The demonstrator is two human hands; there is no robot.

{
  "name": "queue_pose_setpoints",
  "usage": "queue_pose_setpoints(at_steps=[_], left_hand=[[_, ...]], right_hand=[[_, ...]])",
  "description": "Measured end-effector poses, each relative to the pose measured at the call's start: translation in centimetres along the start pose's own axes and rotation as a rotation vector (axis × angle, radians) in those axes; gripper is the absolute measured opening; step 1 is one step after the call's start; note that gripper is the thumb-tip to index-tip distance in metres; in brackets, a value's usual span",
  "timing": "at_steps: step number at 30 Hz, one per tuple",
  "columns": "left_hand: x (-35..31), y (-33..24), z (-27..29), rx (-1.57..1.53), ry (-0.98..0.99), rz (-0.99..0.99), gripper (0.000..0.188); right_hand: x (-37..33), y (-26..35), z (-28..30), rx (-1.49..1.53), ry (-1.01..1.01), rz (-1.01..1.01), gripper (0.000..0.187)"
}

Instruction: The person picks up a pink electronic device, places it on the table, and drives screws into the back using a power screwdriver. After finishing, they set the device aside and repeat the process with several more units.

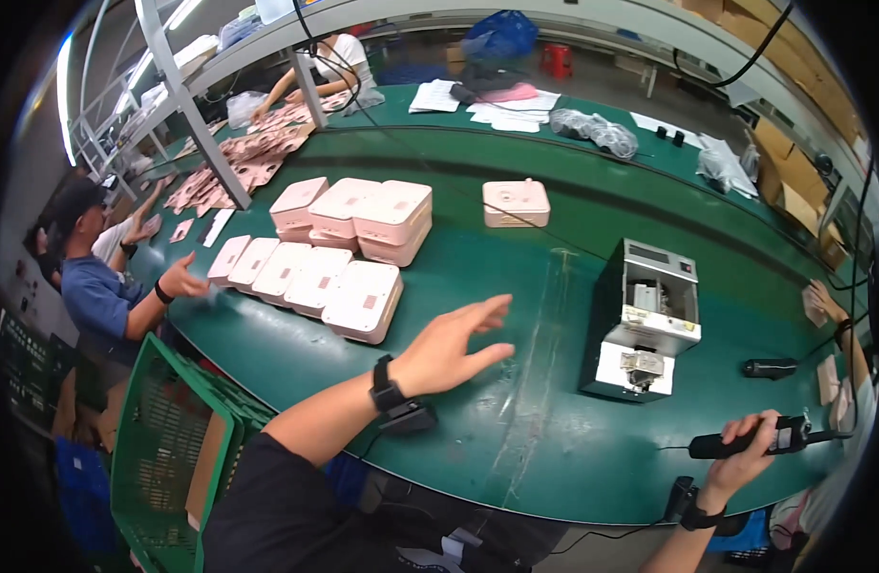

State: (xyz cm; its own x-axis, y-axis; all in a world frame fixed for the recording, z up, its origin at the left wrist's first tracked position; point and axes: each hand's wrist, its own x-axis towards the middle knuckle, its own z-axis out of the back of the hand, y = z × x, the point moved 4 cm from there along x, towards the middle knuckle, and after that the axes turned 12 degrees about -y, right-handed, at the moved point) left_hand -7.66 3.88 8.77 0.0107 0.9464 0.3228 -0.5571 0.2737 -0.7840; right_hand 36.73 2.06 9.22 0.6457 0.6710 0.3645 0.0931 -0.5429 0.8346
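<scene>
Over the middle of the green table, my left hand [449, 349] reaches to the right, fingers stretched out and nothing in it. My right hand [748, 462] grips a black electric screwdriver [709, 446] near the table's right front; its thin bit points left and a cord leaves its other end. Left of my left hand stand pale pink square cases [366, 298] in a row. More of them are piled in stacks [395, 212] behind. A single pink case [516, 204] lies farther back. Between my hands, farther off, is a grey-and-black screw feeder [640, 320].
A green plastic crate [162, 449] is at the table's left front. A co-worker in blue [100, 277] reaches in from the left; another person's hand [824, 302] is at the right. Pink flat parts [234, 167] lie heaped at back left. A black cylinder [770, 368] rests right.
</scene>
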Motion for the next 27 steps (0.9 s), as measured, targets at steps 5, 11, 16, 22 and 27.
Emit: queue_pose_setpoints(at_steps=[5, 11, 16, 22, 27], left_hand=[[-3.4, 2.4, 7.2, 0.780, -0.278, -0.263, 0.076], [-6.0, 6.8, 8.2, 1.093, -0.266, -0.098, 0.079], [-5.7, 1.0, 3.0, 0.820, 0.007, -0.274, 0.073], [-6.6, -5.2, -5.2, 0.312, 0.497, -0.696, 0.059], [-6.2, -6.7, -9.5, 0.087, 0.585, -0.859, 0.054]], right_hand=[[0.6, -1.2, -0.2, 0.022, 0.025, -0.074, 0.022], [1.3, -1.1, 0.8, 0.045, -0.040, -0.111, 0.023], [1.1, -1.6, 1.0, 0.002, -0.105, -0.098, 0.024], [-0.5, 0.4, -1.9, -0.079, -0.012, -0.006, 0.019], [-1.8, 1.2, -2.5, 0.058, 0.077, -0.068, 0.015]])
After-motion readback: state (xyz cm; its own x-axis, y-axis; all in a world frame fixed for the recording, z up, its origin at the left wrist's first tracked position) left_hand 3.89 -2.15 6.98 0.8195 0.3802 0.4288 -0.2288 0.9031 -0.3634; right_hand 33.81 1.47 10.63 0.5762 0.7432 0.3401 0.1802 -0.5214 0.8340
